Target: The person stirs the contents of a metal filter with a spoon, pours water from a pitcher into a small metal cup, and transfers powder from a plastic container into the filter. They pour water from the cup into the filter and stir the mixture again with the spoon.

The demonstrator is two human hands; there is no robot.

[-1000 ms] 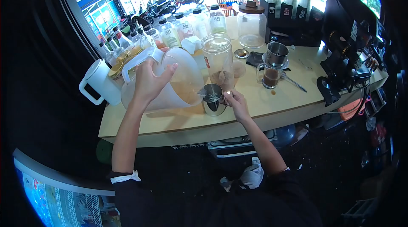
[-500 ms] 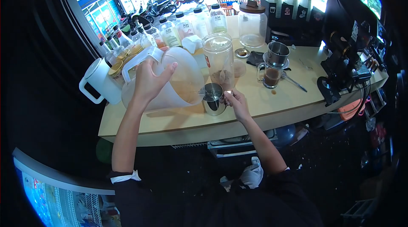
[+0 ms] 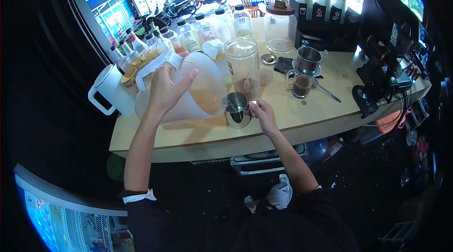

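My left hand (image 3: pixel 167 86) is wrapped round the handle of a large translucent plastic pitcher (image 3: pixel 203 86), which lies tilted with its mouth to the right. At its lip, clear liquid runs toward a small metal cup (image 3: pixel 237 110). My right hand (image 3: pixel 263 114) grips that cup by its handle, its fingers closed. Just behind the cup stands an open clear jar (image 3: pixel 242 65) with brown contents at its bottom. To the right, a glass mug (image 3: pixel 301 85) of brown liquid has a metal drip filter (image 3: pixel 309 59) on top.
A white kettle (image 3: pixel 111 89) stands at the left of the counter (image 3: pixel 198 141). Several bottles line the back beside a wooden-lidded jar (image 3: pixel 280 27). A spoon (image 3: pixel 329 92) lies right of the mug, and a dark machine (image 3: pixel 384 68) stands at the far right.
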